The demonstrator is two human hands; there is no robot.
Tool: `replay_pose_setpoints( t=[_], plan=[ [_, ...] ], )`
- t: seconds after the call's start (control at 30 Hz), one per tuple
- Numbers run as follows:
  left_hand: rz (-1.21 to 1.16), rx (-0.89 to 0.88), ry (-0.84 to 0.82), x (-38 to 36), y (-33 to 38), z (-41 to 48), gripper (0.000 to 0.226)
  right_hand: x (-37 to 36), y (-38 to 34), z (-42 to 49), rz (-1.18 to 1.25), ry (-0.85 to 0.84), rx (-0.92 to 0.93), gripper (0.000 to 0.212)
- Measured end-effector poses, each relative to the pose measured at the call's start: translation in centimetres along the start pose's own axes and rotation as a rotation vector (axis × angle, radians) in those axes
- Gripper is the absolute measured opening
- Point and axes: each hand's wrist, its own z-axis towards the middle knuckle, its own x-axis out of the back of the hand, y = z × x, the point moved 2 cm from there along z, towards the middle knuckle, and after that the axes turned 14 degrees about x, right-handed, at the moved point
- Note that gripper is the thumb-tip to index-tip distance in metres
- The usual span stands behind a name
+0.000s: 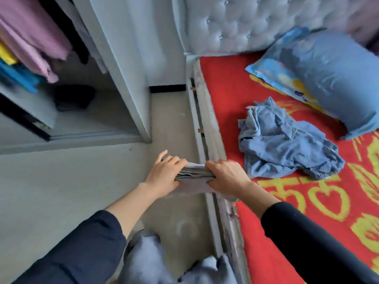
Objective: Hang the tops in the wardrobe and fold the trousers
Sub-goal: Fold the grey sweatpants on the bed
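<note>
Both hands clamp one folded grey garment (192, 178) from opposite ends. The left hand (164, 177) curls its fingers over the left edge, and the right hand (225, 176) grips the right edge. Squeezing inward from both sides looks meant to keep the stacked layers from sliding apart. The bundle rests on nothing and hangs in the air above the floor strip (174, 119) between the wardrobe (131, 68) and the bed frame (207, 124). By its layered edge it is probably the trousers, already folded, though the cut cannot be made out.

A crumpled blue garment (285, 144) lies loose on the red bedspread (225, 89), near the blue pillow (328, 74), seemingly waiting its turn. Inside the open wardrobe pink tops (30, 37) hang with yellow and blue fabric beside them, so hanging appears partly done. The bundle likely needs a flat resting place next; loosening either grip early could let the folds spill.
</note>
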Motion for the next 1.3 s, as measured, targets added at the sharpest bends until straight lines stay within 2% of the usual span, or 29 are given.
replay_pose_setpoints(
  t=[0.13,0.3,0.6,0.8,0.93,1.3],
  plan=[
    [0.004,0.078,0.011,1.7,-10.8,-1.0,0.059,1.3,-5.3,10.6,-0.034,-0.093,0.107,0.028],
    [0.006,0.232,-0.063,3.8,-24.6,-2.3,0.058,2.2,-13.0,24.0,-0.018,-0.178,0.192,0.014],
    [0.096,0.370,-0.069,7.8,-42.9,-1.0,0.050,1.7,-21.6,42.3,0.031,-0.212,0.264,0.031],
    [0.096,0.380,-0.100,8.1,-52.3,5.3,0.050,1.6,-21.4,53.8,-0.012,-0.176,0.260,0.040],
    [0.113,0.386,-0.076,6.0,-59.1,11.5,0.047,-1.1,-19.4,62.7,-0.049,-0.157,0.273,0.042],
    [0.218,0.251,0.068,-11.5,-78.1,30.1,0.051,-16.4,-11.6,86.7,-0.117,-0.174,0.171,0.048]
  ],
)
